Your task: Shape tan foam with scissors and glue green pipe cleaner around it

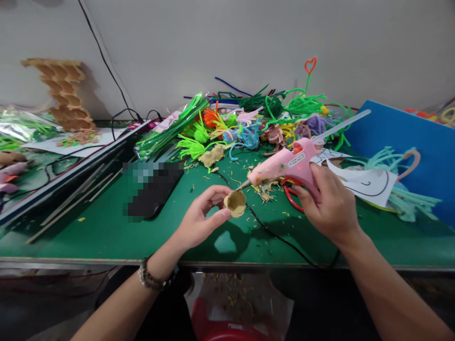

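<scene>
A small tan cup (236, 204), like a piece of egg carton, is pinched between the thumb and fingers of my left hand (204, 215), its opening facing me. My right hand (329, 203) is wrapped round the handle of a pink glue gun (279, 166), with a clear glue stick (343, 124) poking out of its back. The metal nozzle points down and left and is at the cup's upper rim; whether it touches is hard to tell. Both hands are above the green table (199, 253).
Red-handled scissors (293, 198) lie behind the gun. A black cord (280, 240) crosses the table under my hands. Pipe cleaner bundles (245, 135) are heaped at the back. A black phone (156, 189) and thin sticks (73, 206) lie left, a blue board (412, 142) stands right.
</scene>
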{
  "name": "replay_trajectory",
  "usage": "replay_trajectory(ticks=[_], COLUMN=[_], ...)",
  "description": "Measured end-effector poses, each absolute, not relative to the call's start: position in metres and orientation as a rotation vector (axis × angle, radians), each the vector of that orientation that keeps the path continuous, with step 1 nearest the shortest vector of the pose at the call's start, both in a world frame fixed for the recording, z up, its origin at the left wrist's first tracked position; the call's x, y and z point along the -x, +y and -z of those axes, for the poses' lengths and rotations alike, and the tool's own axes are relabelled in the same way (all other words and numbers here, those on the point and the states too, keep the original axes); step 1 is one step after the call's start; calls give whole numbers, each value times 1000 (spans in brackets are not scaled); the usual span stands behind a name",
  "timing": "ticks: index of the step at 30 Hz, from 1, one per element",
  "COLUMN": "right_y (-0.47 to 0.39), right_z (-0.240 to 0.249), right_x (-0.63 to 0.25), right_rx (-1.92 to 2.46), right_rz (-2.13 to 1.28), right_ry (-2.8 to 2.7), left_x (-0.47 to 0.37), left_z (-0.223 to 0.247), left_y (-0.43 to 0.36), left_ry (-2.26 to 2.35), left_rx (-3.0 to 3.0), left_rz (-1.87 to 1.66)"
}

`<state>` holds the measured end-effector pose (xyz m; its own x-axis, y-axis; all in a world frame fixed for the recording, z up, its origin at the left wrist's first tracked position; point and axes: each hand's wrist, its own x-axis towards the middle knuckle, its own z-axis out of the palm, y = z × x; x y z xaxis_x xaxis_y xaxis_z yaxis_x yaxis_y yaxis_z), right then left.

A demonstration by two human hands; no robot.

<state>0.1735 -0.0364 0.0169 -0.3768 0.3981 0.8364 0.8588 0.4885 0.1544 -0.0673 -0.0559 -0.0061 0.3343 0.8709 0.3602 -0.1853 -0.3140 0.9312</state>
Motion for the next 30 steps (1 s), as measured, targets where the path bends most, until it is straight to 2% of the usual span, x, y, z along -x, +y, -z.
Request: replay_trajectory(ticks=[30], right_y=[-34], right_z=[-21], right_x=[-177], right_rx=[1051], right_rz=[784], right_ry=[-1961], left_x=[67], left_z=[5], left_y=[-56], left_ry=[724], left_rx=[-1571], left_rz=[-1300])
